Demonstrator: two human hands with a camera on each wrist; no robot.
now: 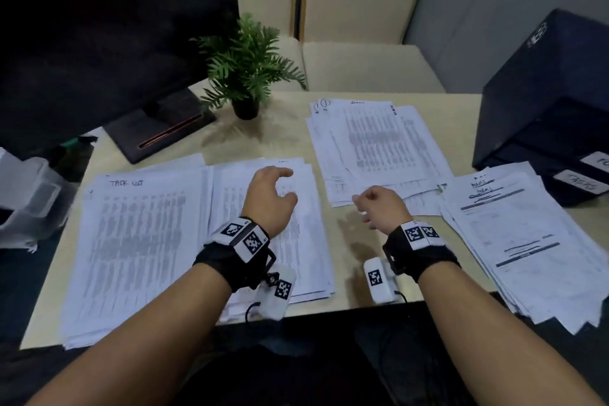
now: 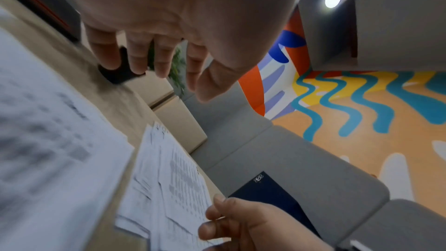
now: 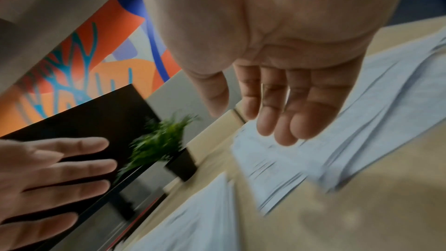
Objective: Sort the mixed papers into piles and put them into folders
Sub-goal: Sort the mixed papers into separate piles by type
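Note:
Several piles of printed white papers lie on the beige table [image 1: 359, 283]. A "task list" pile [image 1: 138, 250] is at the left, a middle pile [image 1: 309, 254] beside it, a fanned pile [image 1: 379, 148] at the back, and a form pile [image 1: 520, 241] at the right. My left hand [image 1: 286, 184] hovers over the middle pile with relaxed fingers [image 2: 137, 60] and holds nothing. Above the bare strip between the piles, my right hand [image 1: 365, 204] hangs with its fingers [image 3: 284, 121] loosely bent and empty. A dark file box [image 1: 543, 92] with labelled trays stands at the far right.
A dark monitor [image 1: 99, 26] on its base [image 1: 158, 128] fills the back left. A small potted plant [image 1: 245, 69] stands behind the middle pile. Cream chairs [image 1: 362, 26] sit beyond the table. A white container [image 1: 26, 201] is off the left edge.

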